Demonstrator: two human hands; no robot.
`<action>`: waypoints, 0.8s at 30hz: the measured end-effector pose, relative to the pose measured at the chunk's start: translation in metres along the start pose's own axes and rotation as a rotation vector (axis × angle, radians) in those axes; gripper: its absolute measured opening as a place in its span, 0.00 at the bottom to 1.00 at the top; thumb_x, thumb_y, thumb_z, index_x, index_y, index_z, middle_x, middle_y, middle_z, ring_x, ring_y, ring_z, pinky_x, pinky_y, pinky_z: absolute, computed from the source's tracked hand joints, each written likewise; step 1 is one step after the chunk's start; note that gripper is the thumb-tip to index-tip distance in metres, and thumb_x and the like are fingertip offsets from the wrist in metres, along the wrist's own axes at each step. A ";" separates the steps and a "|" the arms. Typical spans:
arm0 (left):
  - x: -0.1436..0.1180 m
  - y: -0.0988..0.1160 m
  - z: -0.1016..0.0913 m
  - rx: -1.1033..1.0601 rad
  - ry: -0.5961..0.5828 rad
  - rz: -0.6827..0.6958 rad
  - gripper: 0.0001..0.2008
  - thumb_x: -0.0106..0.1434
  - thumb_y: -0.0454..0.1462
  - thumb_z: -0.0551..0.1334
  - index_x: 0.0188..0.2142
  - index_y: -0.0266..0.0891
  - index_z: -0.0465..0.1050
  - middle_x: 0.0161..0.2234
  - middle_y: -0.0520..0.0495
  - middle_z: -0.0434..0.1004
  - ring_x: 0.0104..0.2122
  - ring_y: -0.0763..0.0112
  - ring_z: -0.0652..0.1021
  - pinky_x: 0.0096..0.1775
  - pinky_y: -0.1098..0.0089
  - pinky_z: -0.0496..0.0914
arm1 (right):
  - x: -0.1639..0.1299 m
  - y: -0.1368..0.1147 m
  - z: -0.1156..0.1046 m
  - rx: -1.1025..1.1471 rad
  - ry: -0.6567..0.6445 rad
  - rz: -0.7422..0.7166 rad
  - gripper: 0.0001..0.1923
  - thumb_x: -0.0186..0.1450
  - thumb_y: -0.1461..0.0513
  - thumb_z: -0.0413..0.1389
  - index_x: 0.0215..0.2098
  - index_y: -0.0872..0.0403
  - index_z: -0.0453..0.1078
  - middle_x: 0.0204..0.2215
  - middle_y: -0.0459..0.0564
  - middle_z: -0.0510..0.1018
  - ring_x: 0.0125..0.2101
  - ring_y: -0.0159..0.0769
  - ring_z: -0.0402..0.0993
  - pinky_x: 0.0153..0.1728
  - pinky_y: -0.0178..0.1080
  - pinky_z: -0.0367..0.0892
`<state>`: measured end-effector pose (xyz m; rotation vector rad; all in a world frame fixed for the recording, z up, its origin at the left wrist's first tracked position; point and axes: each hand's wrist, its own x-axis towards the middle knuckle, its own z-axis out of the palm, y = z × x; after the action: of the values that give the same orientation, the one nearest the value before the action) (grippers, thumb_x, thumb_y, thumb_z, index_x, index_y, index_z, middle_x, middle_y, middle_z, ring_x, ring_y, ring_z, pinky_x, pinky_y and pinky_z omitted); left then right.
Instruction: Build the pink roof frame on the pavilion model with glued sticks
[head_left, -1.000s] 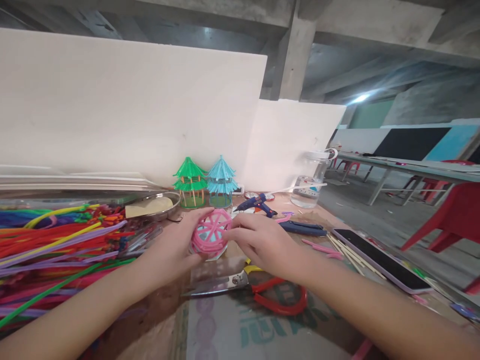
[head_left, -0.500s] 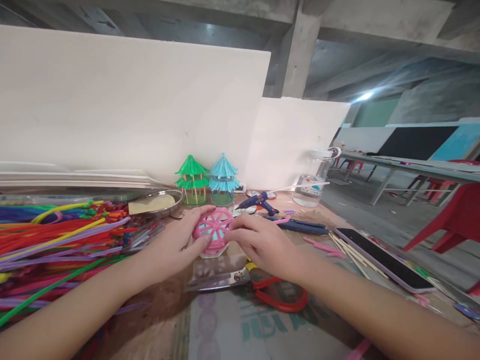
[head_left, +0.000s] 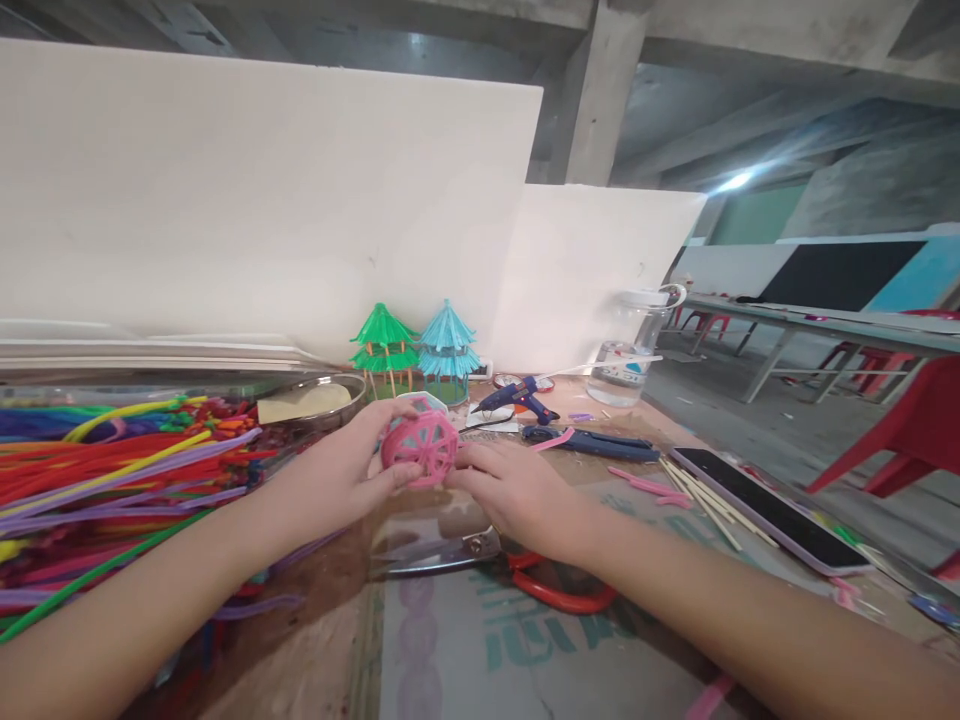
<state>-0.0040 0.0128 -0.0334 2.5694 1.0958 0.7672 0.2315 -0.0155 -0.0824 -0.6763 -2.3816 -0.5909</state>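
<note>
My left hand (head_left: 349, 462) is closed around the left side of a small round pink pipe-cleaner frame (head_left: 421, 446), its thumb at the lower edge. The frame's spoked face is tilted toward me, and a pale octagonal base (head_left: 427, 401) shows behind it. My right hand (head_left: 517, 492) has its fingers curled at the frame's lower right edge, pinching there; the fingertips are partly hidden. Under the hands lie large scissors with red handles (head_left: 562, 592), their blades pointing left.
Bundled pipe cleaners (head_left: 112, 480) cover the left side. Behind stand a green pavilion model (head_left: 382, 345), a blue pavilion model (head_left: 448, 350) and a water bottle (head_left: 626, 350). A glue gun (head_left: 517, 398), pliers (head_left: 600, 445), thin sticks (head_left: 712, 500) and a phone (head_left: 765, 510) lie rightward.
The pink frame has been lifted slightly and tilted, so its spoked face turns toward me and its base now shows at the back. Both hands moved with it.
</note>
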 end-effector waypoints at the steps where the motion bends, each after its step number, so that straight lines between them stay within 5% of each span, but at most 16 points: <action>1: 0.001 -0.002 0.002 -0.002 -0.002 -0.003 0.28 0.64 0.49 0.58 0.61 0.42 0.59 0.58 0.39 0.71 0.51 0.52 0.77 0.49 0.56 0.74 | 0.000 0.000 0.000 0.012 0.012 0.001 0.12 0.70 0.72 0.47 0.44 0.58 0.72 0.39 0.55 0.77 0.39 0.38 0.71 0.37 0.39 0.66; 9: 0.005 -0.002 0.011 -0.013 0.125 0.009 0.21 0.64 0.42 0.53 0.54 0.37 0.70 0.52 0.38 0.77 0.50 0.55 0.78 0.49 0.55 0.74 | 0.002 -0.001 -0.003 -0.041 0.063 -0.002 0.13 0.69 0.72 0.47 0.42 0.56 0.72 0.37 0.54 0.78 0.36 0.37 0.71 0.35 0.39 0.66; 18: 0.010 0.022 -0.015 -0.558 0.209 -0.218 0.24 0.52 0.49 0.64 0.45 0.39 0.66 0.34 0.46 0.81 0.30 0.62 0.80 0.29 0.64 0.76 | 0.014 -0.004 -0.035 0.037 0.236 0.047 0.13 0.70 0.70 0.50 0.50 0.57 0.71 0.45 0.58 0.77 0.44 0.38 0.75 0.41 0.39 0.71; 24: 0.006 0.023 -0.015 -0.528 0.055 -0.192 0.13 0.54 0.47 0.63 0.31 0.41 0.67 0.25 0.54 0.74 0.24 0.71 0.75 0.24 0.71 0.71 | 0.016 -0.005 -0.038 0.089 0.190 0.093 0.13 0.71 0.69 0.49 0.46 0.54 0.74 0.47 0.57 0.78 0.46 0.37 0.76 0.43 0.39 0.74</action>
<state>0.0048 0.0020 -0.0090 1.9860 0.9761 0.9343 0.2333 -0.0346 -0.0462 -0.6573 -2.1745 -0.4838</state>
